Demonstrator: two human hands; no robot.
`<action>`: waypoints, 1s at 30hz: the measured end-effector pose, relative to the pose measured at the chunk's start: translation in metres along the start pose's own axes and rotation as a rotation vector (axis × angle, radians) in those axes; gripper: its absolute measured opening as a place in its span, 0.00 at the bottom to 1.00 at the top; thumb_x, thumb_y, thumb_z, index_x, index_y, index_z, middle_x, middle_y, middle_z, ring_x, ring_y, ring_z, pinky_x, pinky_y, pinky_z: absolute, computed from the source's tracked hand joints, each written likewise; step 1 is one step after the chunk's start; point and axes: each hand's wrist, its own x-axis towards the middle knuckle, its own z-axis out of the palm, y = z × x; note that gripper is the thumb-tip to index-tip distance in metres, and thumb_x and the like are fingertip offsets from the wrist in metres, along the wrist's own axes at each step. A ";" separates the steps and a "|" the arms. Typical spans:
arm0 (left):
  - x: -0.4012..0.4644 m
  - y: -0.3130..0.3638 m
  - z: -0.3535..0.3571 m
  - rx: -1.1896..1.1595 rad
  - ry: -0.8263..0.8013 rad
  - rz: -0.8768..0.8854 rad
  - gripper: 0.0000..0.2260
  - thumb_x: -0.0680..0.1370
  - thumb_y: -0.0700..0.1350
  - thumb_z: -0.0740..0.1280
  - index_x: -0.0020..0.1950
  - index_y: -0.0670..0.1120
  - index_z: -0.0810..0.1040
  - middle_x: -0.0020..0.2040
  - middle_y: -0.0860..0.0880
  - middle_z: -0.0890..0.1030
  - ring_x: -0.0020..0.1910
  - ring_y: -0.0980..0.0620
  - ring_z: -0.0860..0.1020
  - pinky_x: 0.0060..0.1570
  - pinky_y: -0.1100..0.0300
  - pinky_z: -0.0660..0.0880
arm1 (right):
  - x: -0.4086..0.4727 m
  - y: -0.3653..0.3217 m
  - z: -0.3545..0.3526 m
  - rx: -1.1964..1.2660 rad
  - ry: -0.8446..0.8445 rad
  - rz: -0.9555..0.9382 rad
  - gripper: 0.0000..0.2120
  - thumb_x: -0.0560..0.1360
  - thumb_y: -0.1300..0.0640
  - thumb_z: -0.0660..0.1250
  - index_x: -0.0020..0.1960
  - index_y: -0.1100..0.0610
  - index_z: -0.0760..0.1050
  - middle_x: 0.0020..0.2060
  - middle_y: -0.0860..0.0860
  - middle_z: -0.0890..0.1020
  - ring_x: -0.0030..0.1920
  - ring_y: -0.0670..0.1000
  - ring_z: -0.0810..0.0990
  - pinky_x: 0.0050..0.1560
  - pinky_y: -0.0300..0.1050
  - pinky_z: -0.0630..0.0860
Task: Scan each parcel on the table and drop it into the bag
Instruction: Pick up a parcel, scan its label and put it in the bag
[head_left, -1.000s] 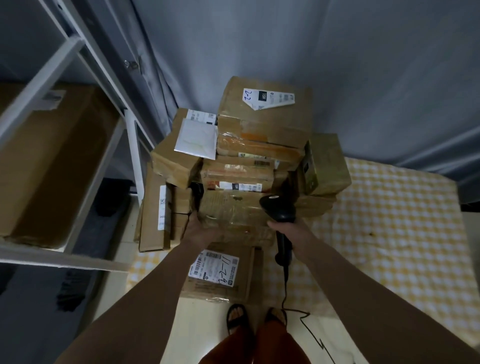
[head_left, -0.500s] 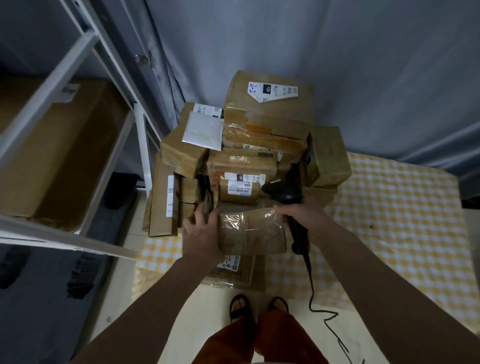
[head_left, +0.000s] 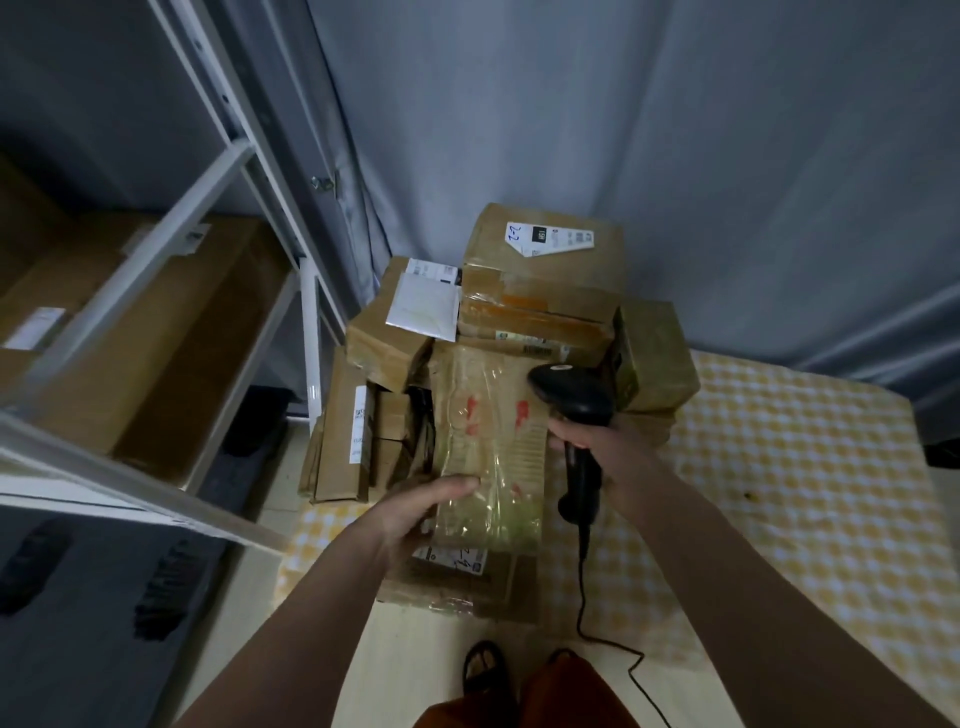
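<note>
Left hand (head_left: 415, 512) grips the near edge of a taped parcel (head_left: 488, 441), tilting its face up in front of the parcel stack (head_left: 540, 312), probably hunting for the label. Right hand (head_left: 602, 441) wraps the scanner (head_left: 574, 410) handle, head just beside the parcel. Bag not visible.

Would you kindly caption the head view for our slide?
Left hand lifts a taped parcel beside the scanner gripped in the right hand.
</note>
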 end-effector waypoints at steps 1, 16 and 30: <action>-0.002 0.002 0.002 -0.015 -0.002 0.014 0.46 0.51 0.58 0.84 0.68 0.52 0.74 0.59 0.49 0.82 0.61 0.47 0.78 0.62 0.42 0.74 | -0.002 -0.001 0.002 -0.015 -0.008 -0.004 0.11 0.69 0.58 0.75 0.50 0.51 0.80 0.48 0.53 0.85 0.52 0.55 0.82 0.61 0.57 0.74; -0.020 0.010 0.004 -0.571 -0.293 0.030 0.26 0.70 0.55 0.75 0.64 0.42 0.80 0.62 0.37 0.79 0.61 0.37 0.78 0.63 0.35 0.70 | -0.014 -0.004 -0.005 0.169 -0.117 -0.008 0.12 0.69 0.62 0.73 0.53 0.59 0.81 0.47 0.54 0.85 0.50 0.56 0.84 0.52 0.54 0.78; -0.013 0.044 0.018 0.043 -0.259 0.074 0.44 0.51 0.53 0.85 0.66 0.47 0.75 0.58 0.45 0.83 0.59 0.43 0.80 0.53 0.41 0.77 | -0.040 -0.015 0.011 -0.225 -0.055 -0.230 0.06 0.71 0.66 0.72 0.43 0.56 0.78 0.33 0.51 0.79 0.33 0.45 0.78 0.34 0.32 0.72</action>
